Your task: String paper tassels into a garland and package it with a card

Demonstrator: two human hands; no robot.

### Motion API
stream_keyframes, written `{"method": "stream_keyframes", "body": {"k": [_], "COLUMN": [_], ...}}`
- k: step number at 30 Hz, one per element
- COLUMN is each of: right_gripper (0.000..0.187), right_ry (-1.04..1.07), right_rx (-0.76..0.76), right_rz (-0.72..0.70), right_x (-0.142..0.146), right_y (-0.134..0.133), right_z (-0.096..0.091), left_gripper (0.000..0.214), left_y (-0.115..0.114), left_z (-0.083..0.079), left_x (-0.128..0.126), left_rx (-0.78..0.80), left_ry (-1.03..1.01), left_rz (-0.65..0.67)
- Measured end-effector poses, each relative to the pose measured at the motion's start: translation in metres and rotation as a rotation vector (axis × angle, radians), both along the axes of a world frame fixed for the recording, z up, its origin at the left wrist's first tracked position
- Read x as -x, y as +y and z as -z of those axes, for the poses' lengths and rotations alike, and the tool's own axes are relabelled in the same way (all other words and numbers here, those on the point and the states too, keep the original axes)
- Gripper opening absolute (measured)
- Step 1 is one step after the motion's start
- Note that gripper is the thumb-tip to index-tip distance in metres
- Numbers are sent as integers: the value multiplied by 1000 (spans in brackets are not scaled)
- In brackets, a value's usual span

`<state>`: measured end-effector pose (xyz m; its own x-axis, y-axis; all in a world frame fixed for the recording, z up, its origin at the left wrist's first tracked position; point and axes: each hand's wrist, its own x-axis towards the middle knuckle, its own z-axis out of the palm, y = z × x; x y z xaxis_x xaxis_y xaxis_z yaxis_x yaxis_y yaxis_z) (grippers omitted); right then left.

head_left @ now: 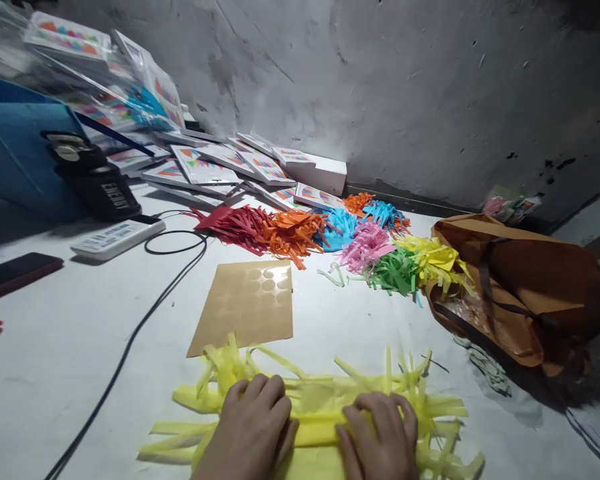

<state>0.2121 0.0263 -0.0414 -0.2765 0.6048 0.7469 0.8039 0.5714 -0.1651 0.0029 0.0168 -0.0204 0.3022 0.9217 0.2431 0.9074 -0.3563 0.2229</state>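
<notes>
A sheet of yellow tissue paper with fringed strips at both ends lies at the table's near edge. A folded band runs across its middle. My left hand grips this band on the left, fingers curled over it and thumb beneath. On the right, my right hand pinches the same band with bent fingers. Just beyond the paper lies a brown sheet of clear round stickers, with some circles catching the light. Fringed tissue bundles stretch behind it: red, orange, blue, pink, green and yellow.
Flat printed packets are piled against the grey wall. At left are a blue box, a black bottle, a white power bank, a phone and a black cable. A brown bag stands open at right.
</notes>
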Motion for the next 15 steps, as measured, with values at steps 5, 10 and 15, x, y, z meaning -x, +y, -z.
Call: {"method": "stream_keyframes", "body": {"k": [5, 10, 15], "right_gripper": [21, 22, 29], "right_ry": [-81, -23, -212], "right_rx": [-13, 32, -60], "right_rz": [-177, -203, -192], "right_x": [4, 8, 4], "right_y": [-3, -2, -3], "right_z": [0, -2, 0], "left_gripper": [11, 26, 31], "left_y": [-4, -6, -1], "left_z": [-2, 5, 18], "left_x": [0, -7, -10], "left_rx": [-119, -302, -349], "left_ry": [-163, -303, -343], "left_rz": [22, 178, 229]}}
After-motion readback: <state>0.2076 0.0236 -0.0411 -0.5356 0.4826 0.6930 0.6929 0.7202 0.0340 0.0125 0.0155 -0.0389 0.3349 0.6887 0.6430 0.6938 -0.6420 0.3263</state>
